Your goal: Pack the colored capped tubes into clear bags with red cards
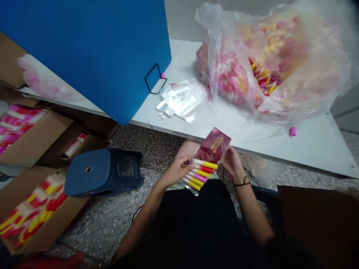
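My left hand [177, 170] is closed on a row of several markers [200, 173] with yellow, red and pink caps, held over my lap. My right hand [232, 161] grips the top of a clear sleeve with a dark red printed card [214, 145] in it. The markers sit partly inside that sleeve. A black band circles my right wrist.
A large clear plastic bag [269, 63] full of markers lies on the white table [308, 145]. Empty clear sleeves [182, 99] lie beside a blue panel [92, 48]. A pink cap [292, 131] sits near the table edge. A blue stool [103, 172] and cardboard boxes [30, 213] of packed markers stand left.
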Demonstrator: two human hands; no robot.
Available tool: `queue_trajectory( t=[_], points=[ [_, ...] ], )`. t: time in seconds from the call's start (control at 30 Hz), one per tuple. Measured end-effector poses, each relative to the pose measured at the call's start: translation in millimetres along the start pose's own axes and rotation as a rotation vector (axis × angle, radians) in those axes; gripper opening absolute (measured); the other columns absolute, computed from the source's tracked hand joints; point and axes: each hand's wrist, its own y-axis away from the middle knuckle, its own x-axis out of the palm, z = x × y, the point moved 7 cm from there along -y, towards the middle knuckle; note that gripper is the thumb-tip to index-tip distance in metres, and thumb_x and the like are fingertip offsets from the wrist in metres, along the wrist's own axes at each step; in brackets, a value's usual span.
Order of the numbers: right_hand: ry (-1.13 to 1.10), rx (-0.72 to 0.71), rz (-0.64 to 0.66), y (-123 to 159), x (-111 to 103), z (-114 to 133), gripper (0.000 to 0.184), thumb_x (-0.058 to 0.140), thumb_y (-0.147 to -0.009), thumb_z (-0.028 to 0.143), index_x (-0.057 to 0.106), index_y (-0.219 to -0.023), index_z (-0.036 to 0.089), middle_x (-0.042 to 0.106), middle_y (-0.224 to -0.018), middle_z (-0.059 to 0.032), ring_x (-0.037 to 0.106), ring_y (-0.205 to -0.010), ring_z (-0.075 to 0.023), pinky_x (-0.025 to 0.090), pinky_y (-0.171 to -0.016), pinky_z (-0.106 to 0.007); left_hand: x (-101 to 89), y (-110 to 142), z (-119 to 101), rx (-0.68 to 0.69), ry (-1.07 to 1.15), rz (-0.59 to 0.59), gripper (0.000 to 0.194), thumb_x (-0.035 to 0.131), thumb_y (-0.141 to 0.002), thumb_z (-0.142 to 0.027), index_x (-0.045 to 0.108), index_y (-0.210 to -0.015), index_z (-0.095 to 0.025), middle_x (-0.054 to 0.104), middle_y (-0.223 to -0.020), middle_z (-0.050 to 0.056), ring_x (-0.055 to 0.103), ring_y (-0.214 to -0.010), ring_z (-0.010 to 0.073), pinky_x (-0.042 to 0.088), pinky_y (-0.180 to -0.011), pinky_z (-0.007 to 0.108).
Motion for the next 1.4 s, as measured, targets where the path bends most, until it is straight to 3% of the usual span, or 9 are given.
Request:
queue_trajectory(
  t=[0.07, 0.17, 0.4, 0.7, 0.8, 0.93, 1.1, 1.23, 1.4],
  points=[
    [-0.1, 0.081, 0.055, 3, 4, -20, 0.044, 0.049, -0.075, 0.063, 0.064, -0.081, 0.023, 0.065, -0.072, -0.0028, 0.059, -0.064, -0.0147, 0.048, -0.056, -0.028, -2.8, 3, 17, -0.035, 0.136, -0.191, 0.026, 0.057, -0.079, -0.041, 0.055, -0.083, -0.015, 0.059, -0.077, 0.001, 0.056, -0.071, 0.0135, 0.044, -0.065, 0.022],
    [-0.055, 0.114, 0.092, 10, 16, -40, 0.048, 0.058, -0.07, 0.063, 0.065, -0.091, 0.02, 0.065, -0.079, -0.0042, 0.059, -0.066, -0.0147, 0.046, -0.054, -0.025, 3.5, 7, 36, -0.05, 0.226, -0.311, 0.028, 0.059, -0.077, -0.038, 0.053, -0.092, -0.016, 0.061, -0.087, 0.003, 0.058, -0.08, 0.0152, 0.047, -0.074, 0.025],
    [0.22, -0.015, 0.021, 14, 29, -35, 0.029, 0.064, -0.071, 0.045, 0.059, -0.074, 0.017, 0.05, -0.057, 0.0055, 0.043, -0.047, -0.007, 0.037, -0.042, -0.02, 14.1, 15, 52, -0.118, 0.287, -0.291, 0.025, 0.059, -0.074, -0.039, 0.053, -0.08, -0.015, 0.059, -0.074, 0.001, 0.055, -0.068, 0.0132, 0.045, -0.067, 0.024],
    [-0.101, 0.29, 0.322, 30, 33, -54, 0.026, 0.072, -0.068, 0.032, 0.061, -0.086, 0.016, 0.062, -0.082, -0.0008, 0.059, -0.066, -0.0103, 0.052, -0.056, -0.022, 12.8, 29, 57, -0.101, 0.177, -0.447, 0.024, 0.055, -0.078, -0.039, 0.049, -0.073, -0.016, 0.048, -0.063, -0.003, 0.045, -0.058, 0.0098, 0.037, -0.055, 0.02],
    [-0.12, 0.325, 0.328, 33, 26, -62, 0.025, 0.072, -0.069, 0.033, 0.059, -0.085, 0.018, 0.061, -0.082, 0.0002, 0.06, -0.07, -0.0123, 0.053, -0.055, -0.024, 15.9, 30, 59, -0.101, 0.085, -0.46, 0.025, 0.055, -0.079, -0.039, 0.046, -0.071, -0.017, 0.045, -0.061, -0.004, 0.043, -0.058, 0.0094, 0.035, -0.055, 0.02],
    [-0.066, 0.269, 0.231, 32, 15, -57, 0.024, 0.074, -0.066, 0.032, 0.056, -0.072, 0.017, 0.058, -0.073, 0.0031, 0.057, -0.066, -0.011, 0.051, -0.059, -0.025, 16.8, 27, 54, -0.08, 0.011, -0.422, 0.024, 0.055, -0.077, -0.036, 0.044, -0.068, -0.017, 0.041, -0.061, -0.005, 0.04, -0.059, 0.0091, 0.032, -0.056, 0.02],
    [-0.01, 0.158, 0.208, 31, 19, -46, 0.02, 0.072, -0.069, 0.033, 0.06, -0.068, 0.016, 0.06, -0.071, 0.0016, 0.055, -0.068, -0.0101, 0.044, -0.068, -0.022, 18.8, 24, 48, -0.132, 0.165, -0.314, 0.019, 0.054, -0.07, -0.03, 0.042, -0.064, -0.017, 0.04, -0.059, -0.005, 0.039, -0.057, 0.0091, 0.03, -0.055, 0.02],
    [0.033, 0.121, 0.213, 32, 28, -45, 0.02, 0.069, -0.071, 0.037, 0.064, -0.073, 0.018, 0.061, -0.073, 0.0005, 0.056, -0.069, -0.0119, 0.045, -0.068, -0.024, 18.5, 28, 59, -0.193, 0.288, -0.429, 0.015, 0.05, -0.068, -0.029, 0.041, -0.065, -0.018, 0.042, -0.058, -0.006, 0.037, -0.052, 0.0085, 0.031, -0.051, 0.02],
    [0.137, 0.129, 0.302, 35, 35, -47, 0.029, 0.064, -0.075, 0.044, 0.069, -0.089, 0.019, 0.066, -0.083, -0.0023, 0.058, -0.072, -0.0146, 0.047, -0.066, -0.026, 13.8, 29, 63, -0.139, 0.2, -0.519, 0.018, 0.052, -0.07, -0.032, 0.044, -0.064, -0.017, 0.045, -0.056, -0.004, 0.041, -0.053, 0.0094, 0.034, -0.051, 0.021]
  ],
)
